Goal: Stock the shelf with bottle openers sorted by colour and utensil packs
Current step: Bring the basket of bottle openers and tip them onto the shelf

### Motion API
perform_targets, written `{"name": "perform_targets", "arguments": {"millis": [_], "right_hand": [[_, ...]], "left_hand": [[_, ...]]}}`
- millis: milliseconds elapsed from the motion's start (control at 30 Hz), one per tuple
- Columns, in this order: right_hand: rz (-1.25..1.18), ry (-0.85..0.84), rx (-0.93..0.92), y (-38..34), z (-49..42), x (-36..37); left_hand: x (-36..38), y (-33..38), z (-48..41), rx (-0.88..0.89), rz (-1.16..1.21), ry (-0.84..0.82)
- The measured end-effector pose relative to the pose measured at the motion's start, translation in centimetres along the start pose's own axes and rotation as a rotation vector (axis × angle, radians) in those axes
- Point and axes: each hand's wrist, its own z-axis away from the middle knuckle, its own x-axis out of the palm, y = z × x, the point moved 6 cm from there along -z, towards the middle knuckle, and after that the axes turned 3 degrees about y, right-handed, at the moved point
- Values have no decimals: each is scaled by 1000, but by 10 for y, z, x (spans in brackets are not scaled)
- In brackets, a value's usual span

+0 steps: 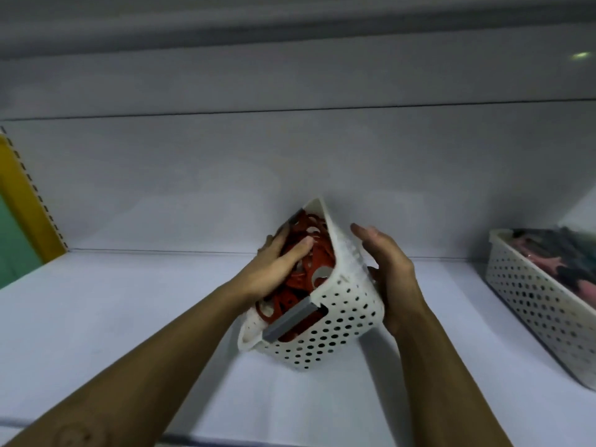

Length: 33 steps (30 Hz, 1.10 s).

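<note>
A white perforated basket (335,321) with grey handles stands tilted to the left on the white shelf (129,317), its near corner on the board. It is full of red bottle openers (306,262). My left hand (277,266) lies flat on the openers inside the basket, fingers fairly straight. My right hand (387,272) cups the basket's raised right wall from outside, its fingers curled round the wall and under the base.
A second white perforated basket (532,298) with pink and dark items sits at the right end of the shelf. A yellow upright with slots (29,201) and a green panel bound the shelf on the left. Another shelf hangs overhead.
</note>
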Motion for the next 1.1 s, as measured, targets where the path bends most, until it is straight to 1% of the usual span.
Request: {"name": "perform_targets", "arguments": {"millis": [67,133,233,267,367,433,467,500,600,700,800,833,867,900,933,967,1033,1100], "right_hand": [[-22,19,-53,-4,0,1],[13,-53,-79,-4,2,11],[159,-135,-98,5,1,26],[159,-143,-88,8,0,29],[90,-151,2,14,5,40],[27,-201,72,16,13,48],[-18,-242,87,18,15,51],[-32,-246,94,18,17,53],[-80,-171,138,24,15,50],[-81,-109,165,28,15,52],[-54,-73,151,26,14,52],[-28,-52,149,25,15,53],[2,-36,154,25,14,51],[37,-16,160,24,15,51],[76,6,163,23,15,50],[122,22,176,19,16,52],[249,68,191,10,16,52],[397,106,177,-3,14,56]], "left_hand": [[2,-13,3,-59,228,66],[2,-27,11,-129,419,140],[12,-42,17,-158,584,132],[15,-39,18,-161,653,105],[16,-37,13,-139,728,78],[17,-42,12,-127,754,47],[17,-47,10,-136,776,45],[16,-53,9,-138,794,47],[7,-63,11,-97,899,40],[-2,-74,5,-150,1071,17],[-15,-90,-5,-221,1223,109],[-17,-93,-7,-233,1248,131],[-19,-95,-6,-237,1229,140],[-20,-95,-5,-204,1174,126],[-18,-94,-3,-179,1109,92],[-13,-95,-4,-191,1068,50],[-4,-97,-6,-168,1034,-48],[-5,-97,-9,-115,972,-29]]}}
